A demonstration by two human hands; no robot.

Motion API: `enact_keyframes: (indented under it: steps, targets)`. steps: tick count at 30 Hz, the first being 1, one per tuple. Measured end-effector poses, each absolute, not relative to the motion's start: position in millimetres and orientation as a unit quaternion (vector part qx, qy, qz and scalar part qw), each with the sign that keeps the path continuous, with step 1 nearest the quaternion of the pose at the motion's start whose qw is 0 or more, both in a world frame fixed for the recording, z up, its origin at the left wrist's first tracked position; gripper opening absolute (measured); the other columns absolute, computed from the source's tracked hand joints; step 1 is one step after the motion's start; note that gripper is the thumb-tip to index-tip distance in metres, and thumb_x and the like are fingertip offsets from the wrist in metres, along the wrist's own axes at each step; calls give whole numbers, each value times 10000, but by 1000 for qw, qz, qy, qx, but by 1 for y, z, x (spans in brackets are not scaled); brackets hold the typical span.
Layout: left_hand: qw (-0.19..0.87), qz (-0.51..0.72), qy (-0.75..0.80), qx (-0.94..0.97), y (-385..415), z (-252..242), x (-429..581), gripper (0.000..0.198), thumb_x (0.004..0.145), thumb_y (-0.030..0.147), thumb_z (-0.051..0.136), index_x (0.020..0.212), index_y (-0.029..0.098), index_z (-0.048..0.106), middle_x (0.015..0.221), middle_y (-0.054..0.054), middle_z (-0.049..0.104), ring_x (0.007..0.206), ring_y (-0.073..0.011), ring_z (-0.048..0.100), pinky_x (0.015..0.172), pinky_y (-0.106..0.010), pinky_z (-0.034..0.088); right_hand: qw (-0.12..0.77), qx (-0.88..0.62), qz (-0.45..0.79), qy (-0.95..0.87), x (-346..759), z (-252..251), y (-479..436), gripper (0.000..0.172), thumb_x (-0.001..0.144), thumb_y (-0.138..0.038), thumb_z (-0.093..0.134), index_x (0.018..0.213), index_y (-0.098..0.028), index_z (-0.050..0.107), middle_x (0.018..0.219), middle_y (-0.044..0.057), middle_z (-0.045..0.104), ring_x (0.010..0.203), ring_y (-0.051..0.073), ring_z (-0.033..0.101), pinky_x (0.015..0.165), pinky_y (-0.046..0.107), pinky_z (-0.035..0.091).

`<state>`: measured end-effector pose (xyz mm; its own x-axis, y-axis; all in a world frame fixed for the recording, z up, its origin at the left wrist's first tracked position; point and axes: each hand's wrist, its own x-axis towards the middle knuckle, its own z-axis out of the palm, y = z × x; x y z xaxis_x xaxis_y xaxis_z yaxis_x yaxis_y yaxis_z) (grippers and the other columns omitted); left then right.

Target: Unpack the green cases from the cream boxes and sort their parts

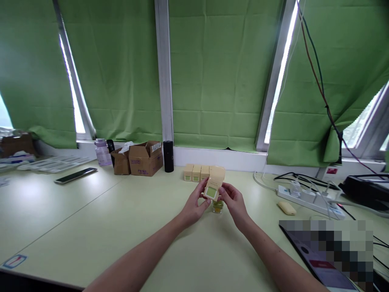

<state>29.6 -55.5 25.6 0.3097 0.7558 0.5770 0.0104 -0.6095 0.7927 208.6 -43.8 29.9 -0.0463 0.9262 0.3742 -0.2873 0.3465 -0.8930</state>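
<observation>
Between both hands is a small beige cardboard box (214,185), held tilted, with a green square on its front and a flap raised at its top. My left hand (194,205) grips its left side, with the thumb low near the bottom edge. On the right side, the fingers of my right hand (235,202) pinch the box near its lower corner. Just below and behind the box, a small clear jar (217,207) with green and yellow in it shows in part at the table. Several similar beige boxes (196,173) stand in a row behind the hands.
On the left are a phone-like flat device (75,175), a purple bottle (103,152), an open carton (144,160) and a black cylinder (168,156). To the right lie a power strip (306,198) with cables, a cream oval object (287,208) and a partly blurred tablet-like device (322,263).
</observation>
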Motion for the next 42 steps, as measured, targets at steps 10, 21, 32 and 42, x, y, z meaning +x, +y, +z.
enact_keyframes:
  steps: [10, 21, 32, 42]
  targets:
    - [386, 539, 264, 700, -54, 23, 31, 692, 941, 310, 627, 1573, 280, 347, 1586, -131, 466, 1421, -335, 483, 1106, -473, 439, 622, -278, 491, -543, 206, 27, -43, 531, 722, -529, 872, 1109, -218, 683, 1029, 98, 772, 911, 241, 728, 782, 368, 606]
    - [419, 558, 231, 678, -55, 23, 33, 807, 783, 82, 594, 1533, 296, 389, 1576, -75, 468, 1440, -299, 460, 1167, -449, 413, 625, -283, 496, -532, 201, 29, -48, 541, 705, -543, 880, 1085, -210, 685, 981, 85, 769, 830, 223, 724, 733, 353, 604]
    - [247, 559, 341, 714, -63, 33, 36, 494, 887, 198, 656, 1351, 243, 492, 1331, -118, 621, 1141, -262, 639, 960, -403, 522, 622, -281, 537, -496, 204, 27, -45, 560, 706, -564, 879, 1093, -197, 707, 984, 84, 781, 802, 216, 717, 748, 373, 611]
    - [153, 537, 371, 742, -65, 31, 32, 336, 1045, 291, 432, 1355, 226, 544, 1314, -115, 670, 1195, -269, 641, 1028, -428, 497, 637, -268, 589, -419, 204, 34, -46, 519, 624, -502, 947, 957, -179, 714, 833, 39, 746, 653, 143, 646, 630, 287, 573]
